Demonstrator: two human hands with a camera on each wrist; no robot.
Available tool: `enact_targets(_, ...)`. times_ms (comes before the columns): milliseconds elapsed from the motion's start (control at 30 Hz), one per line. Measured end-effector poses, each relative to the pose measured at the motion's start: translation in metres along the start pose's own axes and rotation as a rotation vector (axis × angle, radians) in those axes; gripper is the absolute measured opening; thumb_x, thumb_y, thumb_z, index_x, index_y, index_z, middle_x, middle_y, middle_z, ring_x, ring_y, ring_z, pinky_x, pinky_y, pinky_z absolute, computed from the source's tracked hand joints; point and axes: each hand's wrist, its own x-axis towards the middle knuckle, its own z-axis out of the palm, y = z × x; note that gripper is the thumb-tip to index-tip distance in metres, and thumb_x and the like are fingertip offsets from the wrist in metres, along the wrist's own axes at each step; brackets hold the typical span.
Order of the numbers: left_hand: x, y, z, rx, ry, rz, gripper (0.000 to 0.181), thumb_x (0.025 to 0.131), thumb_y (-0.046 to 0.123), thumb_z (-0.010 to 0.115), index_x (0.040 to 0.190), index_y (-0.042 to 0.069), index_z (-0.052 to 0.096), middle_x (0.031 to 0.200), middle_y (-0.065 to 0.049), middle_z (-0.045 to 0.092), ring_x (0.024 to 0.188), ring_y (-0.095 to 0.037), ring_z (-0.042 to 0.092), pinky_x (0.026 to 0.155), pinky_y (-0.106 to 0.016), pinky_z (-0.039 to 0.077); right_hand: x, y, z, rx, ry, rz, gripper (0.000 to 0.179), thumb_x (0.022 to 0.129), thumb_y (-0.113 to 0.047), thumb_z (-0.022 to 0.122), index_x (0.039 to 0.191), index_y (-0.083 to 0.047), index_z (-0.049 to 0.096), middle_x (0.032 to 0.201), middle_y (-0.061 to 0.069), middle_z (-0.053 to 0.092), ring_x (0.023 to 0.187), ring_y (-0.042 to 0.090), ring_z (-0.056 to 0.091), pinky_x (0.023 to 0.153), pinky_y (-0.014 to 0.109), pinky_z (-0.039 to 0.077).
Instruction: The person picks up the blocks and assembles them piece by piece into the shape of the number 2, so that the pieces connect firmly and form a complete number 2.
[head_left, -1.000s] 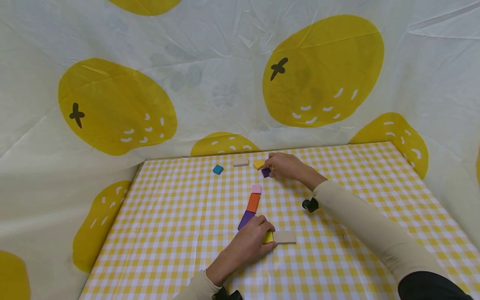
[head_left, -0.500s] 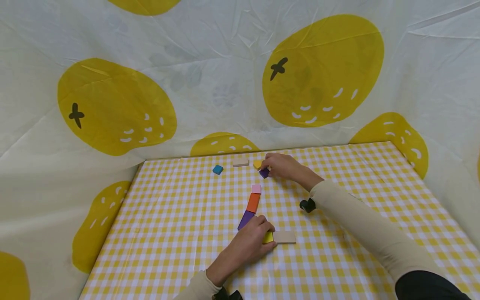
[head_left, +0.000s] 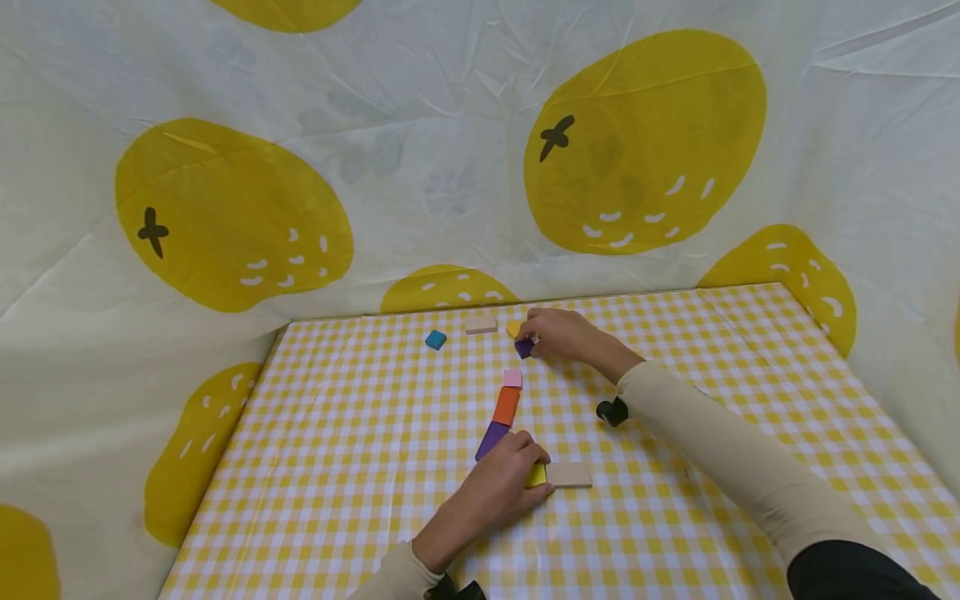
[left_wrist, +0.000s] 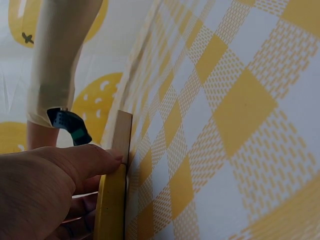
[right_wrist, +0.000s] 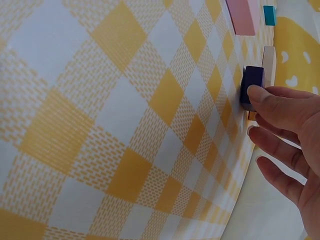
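Observation:
My right hand (head_left: 566,335) pinches a small dark purple block (head_left: 523,347) between thumb and fingers at the back of the table. In the right wrist view the thumb lies along this purple block (right_wrist: 252,80), close to the cloth. Nearer me, my left hand (head_left: 495,482) grips a yellow block (head_left: 536,476) that butts against a plain wooden block (head_left: 570,475). The left wrist view has the thumb at the joint of these two. A longer purple block (head_left: 491,438), an orange block (head_left: 506,406) and a pink block (head_left: 513,378) lie end to end beyond the left hand.
Along the back of the table lie a blue block (head_left: 436,339), another plain wooden block (head_left: 482,325) and a second yellow block (head_left: 513,328), partly hidden by the right hand. A checked cloth (head_left: 330,467) covers the table. Behind it hangs a fruit-printed curtain (head_left: 420,192).
My right hand has shifted slightly left and toward me with the small dark purple block, which has turned a little. My left hand has stayed put on the yellow block.

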Motion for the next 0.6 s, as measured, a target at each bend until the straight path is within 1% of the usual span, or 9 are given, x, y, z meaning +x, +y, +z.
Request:
enact_targets(233,-0.0005,0.0016,-0.0013,0.0,-0.014,-0.013,0.029,0.087,0.035,0.081,0.104,0.014,0.072,0.097,0.005,0.059,0.083,-0.003,0.05,0.076,-0.013,0.044,0.0018,-0.0035,-0.0011,-0.012,-0.029,0.015,0.026,0.091,-0.022,0.078,0.117,-0.021,0.077,0.108,0.001,0.064,0.096,0.019,0.064,0.074,0.038,0.054)
enact_targets(400,-0.0002,0.0014,-0.0015,0.009,-0.002,-0.002,0.029,0.086,0.035,0.082,0.103,0.014,0.073,0.097,0.005,0.059,0.083,-0.004,0.05,0.075,-0.014,0.044,0.003,-0.005,-0.0016,-0.023,-0.027,0.007,0.024,0.093,-0.026,0.076,0.115,-0.02,0.077,0.107,0.002,0.064,0.091,0.017,0.063,0.07,0.036,0.054)
enact_targets(600,-0.0002,0.0015,-0.0016,0.009,-0.003,-0.003,0.029,0.087,0.035,0.081,0.104,0.014,0.072,0.097,0.005,0.059,0.084,-0.004,0.051,0.076,-0.014,0.045,0.0047,-0.0081,-0.0047,-0.03,-0.043,0.014,0.023,0.093,-0.025,0.075,0.115,-0.021,0.077,0.105,0.002,0.065,0.091,0.018,0.063,0.069,0.036,0.054)
